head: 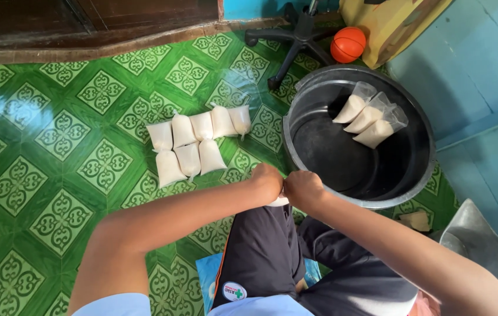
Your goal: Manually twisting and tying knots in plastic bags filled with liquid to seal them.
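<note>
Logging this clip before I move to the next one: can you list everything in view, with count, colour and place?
filled bags on the floor: eight, whitish, in two rows on the tiles left of the tub
filled bags in the tub: three, whitish with clear tops, leaning on the far inner wall
tub: one, black, round, right of centre
floor: green patterned tiles
ball: one, orange, top, by the chair base
chair base: one, black, top centre
metal pan: one, grey, lower right, partly cut off
bag between the hands: one, whitish, mostly hidden
left hand: closed on that bag, at the tub's near rim
right hand: closed on it too, against the left
</note>
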